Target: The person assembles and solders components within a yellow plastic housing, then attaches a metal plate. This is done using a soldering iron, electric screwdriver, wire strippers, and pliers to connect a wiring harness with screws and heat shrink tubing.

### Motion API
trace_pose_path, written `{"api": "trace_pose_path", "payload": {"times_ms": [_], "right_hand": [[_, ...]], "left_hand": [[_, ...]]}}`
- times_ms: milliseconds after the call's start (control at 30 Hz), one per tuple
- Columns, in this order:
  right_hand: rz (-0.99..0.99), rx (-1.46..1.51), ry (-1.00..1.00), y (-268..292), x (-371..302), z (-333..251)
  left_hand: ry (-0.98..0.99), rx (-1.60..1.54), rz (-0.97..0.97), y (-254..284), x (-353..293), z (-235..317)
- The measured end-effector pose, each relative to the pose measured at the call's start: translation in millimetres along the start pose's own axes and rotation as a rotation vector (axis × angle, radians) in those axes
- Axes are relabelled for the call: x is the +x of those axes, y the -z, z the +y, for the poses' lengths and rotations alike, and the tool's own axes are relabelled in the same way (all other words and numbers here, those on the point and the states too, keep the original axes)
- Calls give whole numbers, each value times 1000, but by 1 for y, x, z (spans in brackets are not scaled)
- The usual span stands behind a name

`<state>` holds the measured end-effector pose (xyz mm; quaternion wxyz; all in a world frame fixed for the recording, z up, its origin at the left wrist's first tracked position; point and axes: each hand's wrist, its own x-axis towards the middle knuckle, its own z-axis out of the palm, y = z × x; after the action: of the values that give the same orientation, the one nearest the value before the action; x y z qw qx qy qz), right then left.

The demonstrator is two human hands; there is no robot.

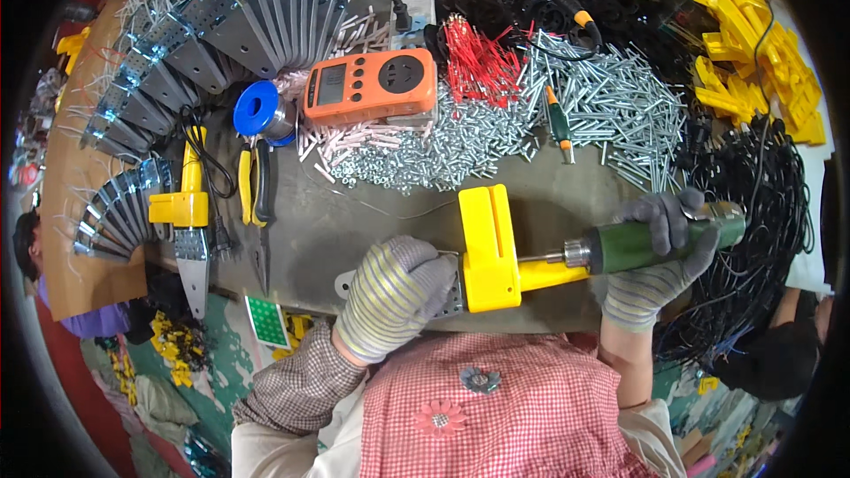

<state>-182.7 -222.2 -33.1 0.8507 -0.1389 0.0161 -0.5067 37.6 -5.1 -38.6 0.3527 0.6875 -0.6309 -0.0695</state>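
Observation:
My left hand [396,292], in a striped grey glove, is closed around a grey metal plate [343,284] whose rounded end shows beyond the fingers. The plate's other end meets a yellow plastic housing [490,248] with a long slot and a handle-like arm. My right hand [660,257] grips a green electric screwdriver [620,248] lying nearly level. Its thin shaft points left and reaches the housing's right side; the tip is hidden there. A similar yellow piece with a blade-shaped metal plate [191,265] and black cord lies at the left.
Behind the hands lie heaps of metal screws [611,97], red wired parts [478,57] and an orange meter [371,86]. Pliers [256,195] and a blue solder spool [264,113] are left. Metal plates [243,31] line the far left; yellow housings [753,44] and black cords [744,177] are right.

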Motion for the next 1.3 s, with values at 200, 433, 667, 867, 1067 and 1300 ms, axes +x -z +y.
{"api": "trace_pose_path", "payload": {"times_ms": [200, 433, 667, 867, 1067, 1300], "right_hand": [[-94, 21, 62, -10, -7, -36], [17, -26, 110, -5, -35, -37], [67, -28, 117, -1, -44, -29], [11, -30, 80, 2, -42, -19], [97, -2, 94, -1, -42, -19], [131, 18, 80, -5, -43, -15]], "left_hand": [[402, -19, 167, 19, 15, 3], [211, 699, -149, 3, 38, -36], [57, 818, -157, 4, 53, -32], [176, 22, 7, 23, -4, 11], [25, 41, 160, -11, -27, 22], [-24, 50, 196, -13, -24, 19]]}}
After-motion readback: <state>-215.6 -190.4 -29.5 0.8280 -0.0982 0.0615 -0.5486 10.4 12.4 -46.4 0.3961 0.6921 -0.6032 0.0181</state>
